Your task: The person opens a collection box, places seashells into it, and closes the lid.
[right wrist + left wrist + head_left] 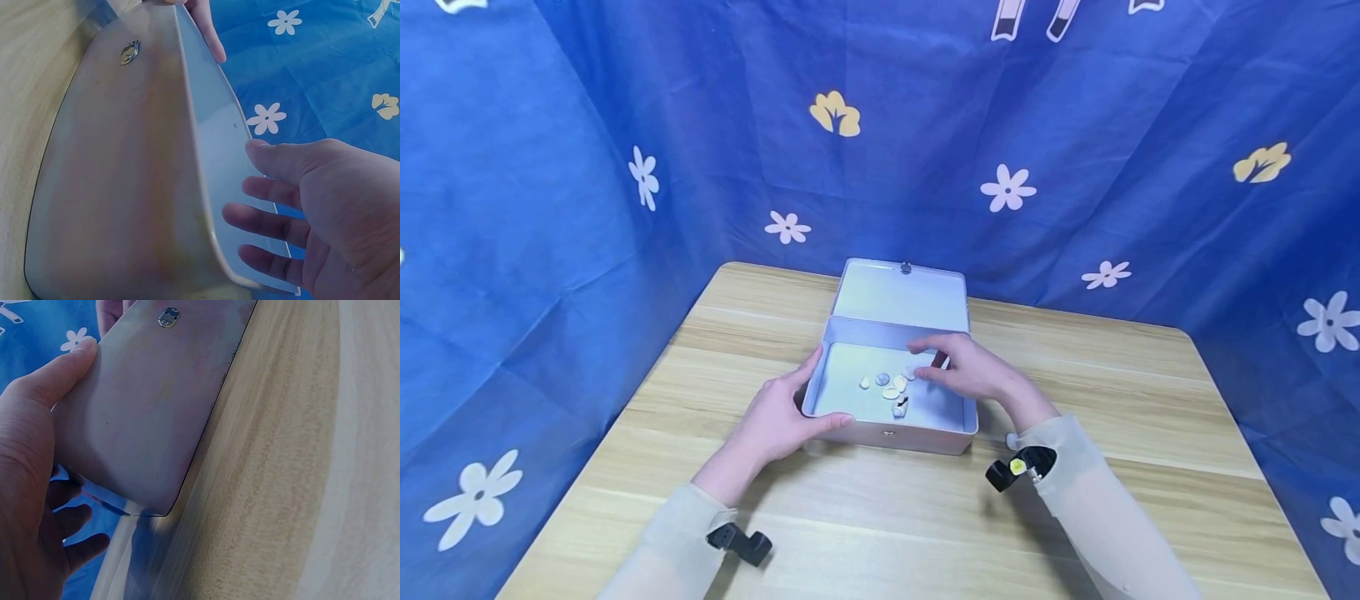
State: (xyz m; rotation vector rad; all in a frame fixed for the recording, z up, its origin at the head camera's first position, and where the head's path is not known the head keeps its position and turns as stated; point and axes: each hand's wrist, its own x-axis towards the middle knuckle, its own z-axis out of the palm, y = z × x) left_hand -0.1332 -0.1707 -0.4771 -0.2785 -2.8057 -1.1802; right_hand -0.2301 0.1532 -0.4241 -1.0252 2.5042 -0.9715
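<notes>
A pale metal box (891,433) lies on the table with its lid (902,293) swung back. Several small white and grey seashell-like pieces (891,392) are scattered on its floor, one with a dark opening. My left hand (778,415) holds the box's front left corner, thumb along the front rim and index finger along the left wall. Over the box's right part hovers my right hand (973,367), fingers spread and loosely bent. Its thumb and fingertips are close to a pale piece (912,372). In the right wrist view, no object shows between these fingers (265,215).
The wooden table (1105,400) has a back edge behind the lid. A blue curtain (917,133) with flower prints hangs behind and at both sides. A small pale thing (1012,441) lies on the table beside my right wrist. A clasp (168,317) sits on the box's front.
</notes>
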